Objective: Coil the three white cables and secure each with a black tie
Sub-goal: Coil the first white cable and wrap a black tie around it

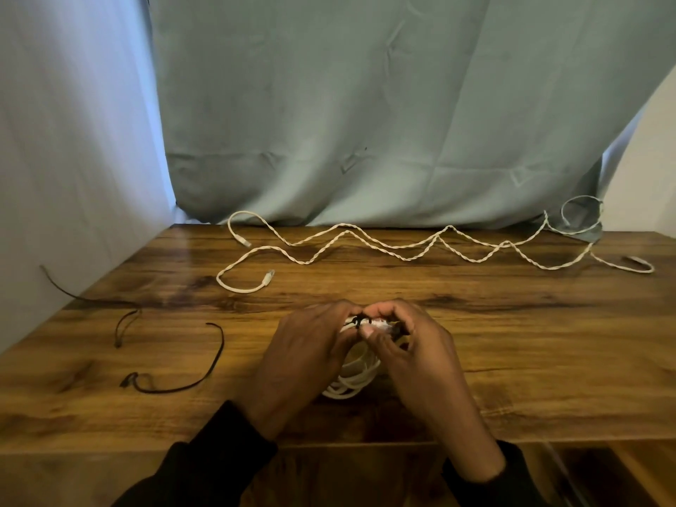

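Makeshift home recording corner: wooden table [512,323], grey-green cloth backdrop [365,104].

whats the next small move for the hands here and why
Probably pull the black tie snug around the coiled cable. Both the left hand and right hand are pinching it at the top of the coil, so the wrap looks unfinished. Two loose cables and two spare ties wait on the table.
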